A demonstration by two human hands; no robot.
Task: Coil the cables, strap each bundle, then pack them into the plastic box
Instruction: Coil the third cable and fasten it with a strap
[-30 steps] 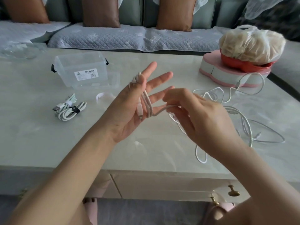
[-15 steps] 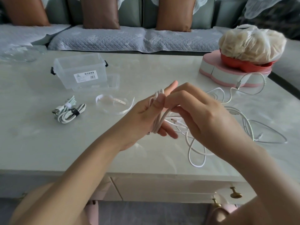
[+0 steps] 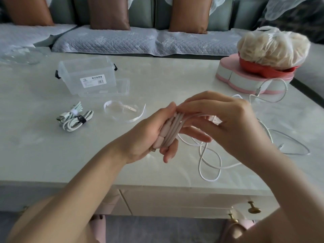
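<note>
My left hand (image 3: 149, 135) is closed around several loops of a pale pink-white cable (image 3: 172, 130), held above the table's middle. My right hand (image 3: 233, 125) pinches the same cable at the top of the loops, and its loose tail (image 3: 210, 165) hangs down in curls onto the table. A strapped bundle of greenish-white cables (image 3: 73, 118) lies at the left. White straps (image 3: 126, 109) lie loose between that bundle and my hands. The clear plastic box (image 3: 89, 76) stands open at the back left, with its lid (image 3: 108, 88) lying in front of it.
A silver braided cable (image 3: 270, 95) and a thin white cable (image 3: 294, 148) lie loose at the right. A pink heart-shaped box (image 3: 245, 79) carries a red dish with a bagged bundle (image 3: 273, 46). A clear plastic bag (image 3: 19, 57) lies far left. A sofa runs behind the table.
My left hand went from fingers spread to closed over the loops and dropped lower. My right hand carried the cable around for another turn and now sits over the loops' top.
</note>
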